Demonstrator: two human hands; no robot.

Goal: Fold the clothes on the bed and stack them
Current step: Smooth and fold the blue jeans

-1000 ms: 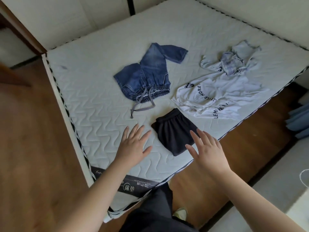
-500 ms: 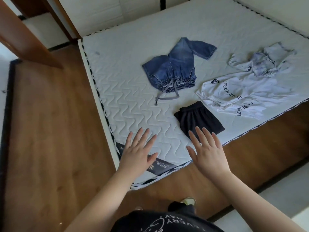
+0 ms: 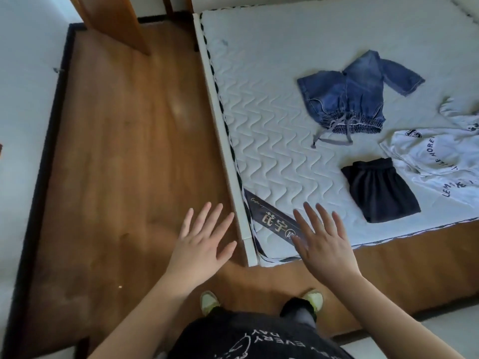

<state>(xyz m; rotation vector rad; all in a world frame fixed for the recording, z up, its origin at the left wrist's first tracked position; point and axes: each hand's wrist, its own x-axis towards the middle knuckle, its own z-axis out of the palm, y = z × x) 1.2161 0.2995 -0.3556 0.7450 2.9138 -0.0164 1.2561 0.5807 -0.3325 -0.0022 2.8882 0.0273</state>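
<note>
Two bare hands, left hand (image 3: 201, 248) & right hand (image 3: 322, 246), fingers spread, now nearer mattress corner vs before; white printed cotton shirt (image 3: 438, 161) cut off at right.

My view cuts the white printed sweatshirt (image 3: 438, 164) off at the right edge, so I read only part of its lettering. My right hand (image 3: 324, 244) covers the end of the mattress label (image 3: 269, 218). The mattress (image 3: 272, 104) runs out of frame at the top and right. My dark T-shirt (image 3: 248, 338) hides most of both shoes, and its print is cropped below.
</note>
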